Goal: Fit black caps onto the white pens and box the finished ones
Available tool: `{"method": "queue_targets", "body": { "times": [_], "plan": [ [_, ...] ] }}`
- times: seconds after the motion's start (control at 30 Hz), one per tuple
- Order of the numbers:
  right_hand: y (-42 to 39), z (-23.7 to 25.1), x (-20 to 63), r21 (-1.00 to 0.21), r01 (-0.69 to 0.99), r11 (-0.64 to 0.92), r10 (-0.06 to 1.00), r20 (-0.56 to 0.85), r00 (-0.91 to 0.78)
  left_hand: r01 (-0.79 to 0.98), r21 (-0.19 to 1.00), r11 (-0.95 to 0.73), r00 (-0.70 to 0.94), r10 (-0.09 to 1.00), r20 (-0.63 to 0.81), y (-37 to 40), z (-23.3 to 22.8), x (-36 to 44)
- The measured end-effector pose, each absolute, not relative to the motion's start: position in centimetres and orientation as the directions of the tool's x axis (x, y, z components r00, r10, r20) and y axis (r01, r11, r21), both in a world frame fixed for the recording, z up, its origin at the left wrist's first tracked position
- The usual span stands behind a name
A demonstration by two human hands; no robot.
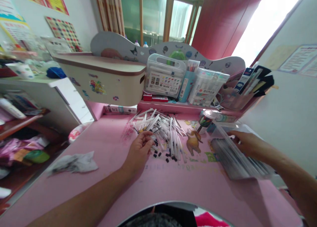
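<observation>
A loose pile of white pens [162, 129] lies on the pink desk [104, 147], with several small black caps [168, 154] scattered at its near edge. My left hand [140, 149] rests at the left side of the pile, its fingertips pinched on a pen and cap there. My right hand [244, 143] lies on a clear plastic box [235, 157] packed with pens at the desk's right side, fingers curled over its open lid.
A crumpled grey cloth [74, 162] lies at the desk's left. A raised shelf at the back holds clear marker cases [164, 77], a teal cup [186, 85] and a cream storage box [104, 78]. A small jar [205, 119] stands by the clear box.
</observation>
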State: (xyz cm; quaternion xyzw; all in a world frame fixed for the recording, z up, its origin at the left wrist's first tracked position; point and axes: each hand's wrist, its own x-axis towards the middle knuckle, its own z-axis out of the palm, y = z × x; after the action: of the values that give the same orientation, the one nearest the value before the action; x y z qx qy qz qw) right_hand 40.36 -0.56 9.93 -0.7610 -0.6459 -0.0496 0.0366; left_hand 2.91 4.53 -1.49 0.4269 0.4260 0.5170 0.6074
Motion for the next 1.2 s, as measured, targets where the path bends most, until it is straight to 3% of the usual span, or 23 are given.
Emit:
{"method": "queue_targets", "body": {
  "times": [0.1,0.2,0.3,0.37,0.43,0.53,0.87,0.97,1.07,1.2],
  "plan": [
    [-1.6,12.7,38.1,-0.062,0.965,-0.256,0.935,0.236,0.263,-0.283,0.951,0.125,0.095,0.99,-0.101,4.7,-1.6,2.9],
    [-2.2,14.0,33.0,-0.167,0.981,-0.099,0.93,0.335,0.151,-0.286,0.948,0.142,0.111,0.987,-0.114,4.7,-1.8,2.8],
    [-1.3,12.0,26.6,-0.195,0.971,0.141,0.985,0.13,-0.117,-0.271,0.951,0.149,0.121,0.985,-0.12,4.9,-2.0,2.7],
    [0.0,9.4,23.0,-0.106,0.98,0.169,0.984,-0.038,-0.174,-0.261,0.954,0.146,0.114,0.986,-0.12,5.0,-2.1,2.6],
    [1.0,6.6,20.7,-0.023,0.994,0.103,0.989,-0.106,-0.104,-0.254,0.956,0.15,0.112,0.986,-0.125,5.2,-2.3,2.5],
    [1.8,3.6,19.4,-0.016,1.0,-0.019,0.986,-0.165,0.016,-0.25,0.953,0.174,0.145,0.979,-0.141,5.3,-2.5,2.6],
    [2.2,2.1,19.4,-0.04,0.992,-0.122,0.987,-0.112,0.117,-0.278,0.928,0.249,0.233,0.954,-0.186,4.7,-2.2,3.2],
    [2.4,2.9,20.7,-0.142,0.982,-0.122,0.991,-0.065,0.113,-0.321,0.904,0.284,0.289,0.938,-0.192,4.3,-1.6,3.3],
    [2.2,3.6,21.9,-0.351,0.931,-0.098,0.995,-0.02,0.097,-0.368,0.868,0.333,0.39,0.903,-0.181,3.8,-1.0,3.4],
    [1.3,3.5,21.4,-0.601,0.795,0.081,0.995,-0.001,-0.102,-0.398,0.81,0.429,0.478,0.851,-0.216,3.3,-0.8,3.7]
  ]
}}
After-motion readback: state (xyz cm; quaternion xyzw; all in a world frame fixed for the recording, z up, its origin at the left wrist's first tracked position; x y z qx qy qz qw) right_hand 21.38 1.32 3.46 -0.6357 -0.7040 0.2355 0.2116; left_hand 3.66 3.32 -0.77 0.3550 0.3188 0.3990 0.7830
